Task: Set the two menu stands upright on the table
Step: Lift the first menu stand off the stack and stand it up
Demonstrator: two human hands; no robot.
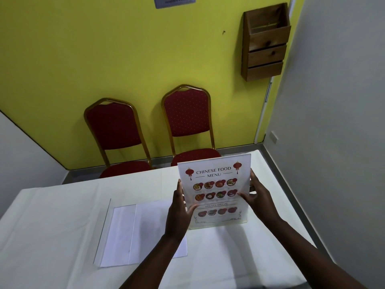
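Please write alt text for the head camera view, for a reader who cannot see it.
Both hands, left hand and right hand, hold a Chinese food menu stand upright on the white table. A second stand lies flat to its left, before two red chairs.

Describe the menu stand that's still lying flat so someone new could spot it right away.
On the white-clothed table, look left of the hands. The flat menu stand lies there, clear with blank white paper showing. The upright menu stand beside it shows a colourful Chinese food menu.
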